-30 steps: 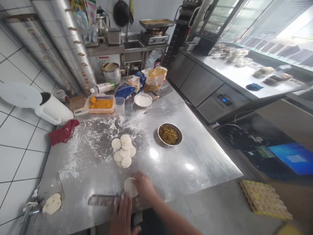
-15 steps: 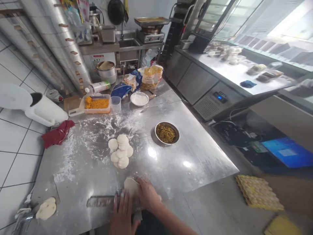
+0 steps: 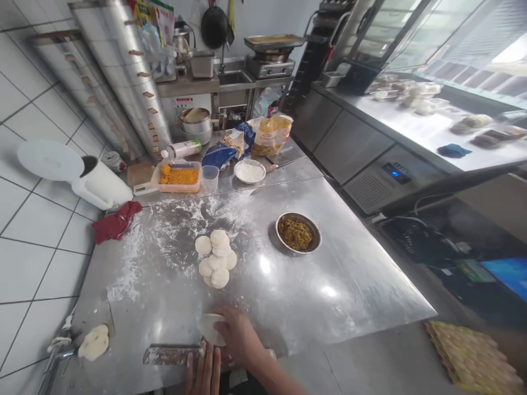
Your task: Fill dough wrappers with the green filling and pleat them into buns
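My right hand pinches the edge of a thin round dough wrapper, fingers curled over its right side. Just in front of it, my left hand lies with fingers stretched flat on a dark, flour-dusted rolling pin. The pin's middle and right part are mostly hidden under the hands. Further up the steel table sits an overlapping pile of several dough rounds. A metal bowl of chopped greenish-brown filling stands to the right of the pile.
A lump of dough lies at the left. White flour is smeared over the steel table. Along the back are a tub of orange filling, a clear cup, a flour bowl and bags. A red cloth lies by the wall.
My right hand has shifted slightly left over the wrapper and now covers more of it. The left hand stays on the rolling pin, lower in view. The camera has turned a little left.
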A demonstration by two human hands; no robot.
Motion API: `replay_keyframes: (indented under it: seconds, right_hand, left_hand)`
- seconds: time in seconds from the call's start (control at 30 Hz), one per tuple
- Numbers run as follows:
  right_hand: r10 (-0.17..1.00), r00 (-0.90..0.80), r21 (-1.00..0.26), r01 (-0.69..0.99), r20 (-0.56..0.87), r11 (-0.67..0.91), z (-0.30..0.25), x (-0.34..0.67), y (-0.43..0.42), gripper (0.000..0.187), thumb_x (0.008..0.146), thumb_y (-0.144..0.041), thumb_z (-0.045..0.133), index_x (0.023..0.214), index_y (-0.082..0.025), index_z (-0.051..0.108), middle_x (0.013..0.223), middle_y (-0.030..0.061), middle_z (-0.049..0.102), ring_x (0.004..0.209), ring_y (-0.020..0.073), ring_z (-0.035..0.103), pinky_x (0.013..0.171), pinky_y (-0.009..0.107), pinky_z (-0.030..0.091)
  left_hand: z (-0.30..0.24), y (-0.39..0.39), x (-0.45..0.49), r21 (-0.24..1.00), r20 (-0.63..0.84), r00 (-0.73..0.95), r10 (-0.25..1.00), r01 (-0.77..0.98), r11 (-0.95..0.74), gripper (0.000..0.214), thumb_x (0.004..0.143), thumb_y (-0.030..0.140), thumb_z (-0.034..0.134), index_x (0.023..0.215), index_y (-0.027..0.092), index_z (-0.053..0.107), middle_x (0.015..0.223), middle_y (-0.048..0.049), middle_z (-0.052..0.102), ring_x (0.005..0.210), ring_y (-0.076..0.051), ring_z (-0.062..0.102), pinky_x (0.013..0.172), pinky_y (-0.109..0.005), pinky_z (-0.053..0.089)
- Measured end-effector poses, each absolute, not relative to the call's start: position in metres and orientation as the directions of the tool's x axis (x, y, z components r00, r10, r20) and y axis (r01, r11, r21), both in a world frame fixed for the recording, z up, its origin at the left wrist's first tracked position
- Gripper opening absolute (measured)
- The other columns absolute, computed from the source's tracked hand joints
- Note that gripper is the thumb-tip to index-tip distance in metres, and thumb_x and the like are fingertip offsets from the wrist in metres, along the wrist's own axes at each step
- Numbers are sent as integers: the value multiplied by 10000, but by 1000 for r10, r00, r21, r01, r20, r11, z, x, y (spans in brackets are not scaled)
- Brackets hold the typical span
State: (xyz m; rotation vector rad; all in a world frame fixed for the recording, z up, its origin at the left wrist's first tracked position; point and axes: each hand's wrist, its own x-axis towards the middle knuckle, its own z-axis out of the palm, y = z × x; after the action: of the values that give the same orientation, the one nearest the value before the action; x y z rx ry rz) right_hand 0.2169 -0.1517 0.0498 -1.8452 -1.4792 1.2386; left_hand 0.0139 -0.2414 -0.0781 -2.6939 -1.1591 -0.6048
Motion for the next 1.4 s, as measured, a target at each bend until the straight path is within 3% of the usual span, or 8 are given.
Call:
replay_keyframes:
  seconds: [0.13,0.27,0.5,0.67,0.83,1.03,1.2,1.4]
  right_hand:
    - [977,-24,-836,522,-210,-167,52,198,-100,502,934,-124,493,1400,-281,593,1387,34,684,1225,213,656,1014,342,535]
    - [990,1,-769,630,-138,-108,29,226,-69,637,885,-25,464,1490,-213,533,1586,129,494,1529,315,334,1263,561,241]
    - [967,1,-716,672,-254,-189,15,248,-114,367,875,-102,535,1146,-247,736,1104,93,683,1048,273,649,948,412,526]
    - [948,-77,-753,628,-309,-195,15,223,-138,189,883,-127,575,923,-237,724,1011,40,710,1027,213,662,934,315,511]
    - [931,-83,-751,619,-355,-231,0,228,-127,85,957,-267,649,957,-194,691,1044,47,711,1034,223,654,970,425,509]
    - [916,89,-700,617,-392,-360,10,224,-164,316,981,-111,390,1116,-209,658,1126,110,692,1045,237,654,932,360,486]
    - [924,41,-708,629,-381,-320,3,228,-143,193,926,-166,541,1014,-212,706,1080,99,700,1076,271,636,1002,388,447]
    - [913,108,-701,607,-394,-375,15,237,-163,298,985,-129,406,1051,-200,688,1077,108,704,1007,238,672,892,337,494]
  left_hand:
    - [-76,-218,25,45,390,629,672,716,-697,1104,811,621,683,1673,122,205,1684,-138,330,1614,-365,135,1329,-639,116]
    - [-62,-196,36,70,238,646,725,733,-676,748,886,445,697,1552,181,481,1663,-117,398,1590,-343,256,1273,-634,286]
    - [-51,-210,24,96,268,557,786,796,-597,779,907,318,662,1618,192,368,1679,-113,356,1593,-357,236,1210,-666,366]
    - [-30,-183,36,129,285,560,778,782,-610,979,894,405,645,1686,161,125,1710,-137,265,1608,-367,168,1238,-676,314]
    - [-17,-153,54,182,121,590,798,777,-602,1046,890,498,642,1672,65,100,1712,-204,238,1580,-410,245,1242,-658,305]
    - [-20,-183,45,134,291,624,725,724,-677,1078,875,529,662,1686,121,82,1723,-156,230,1604,-379,184,1266,-605,281]
    - [-13,-160,62,174,123,644,755,735,-655,1043,889,538,648,1662,44,154,1709,-225,242,1563,-419,280,1256,-634,259]
    - [-13,-189,56,96,310,658,686,697,-711,981,894,506,658,1670,118,201,1666,-171,370,1582,-368,266,1243,-595,306]
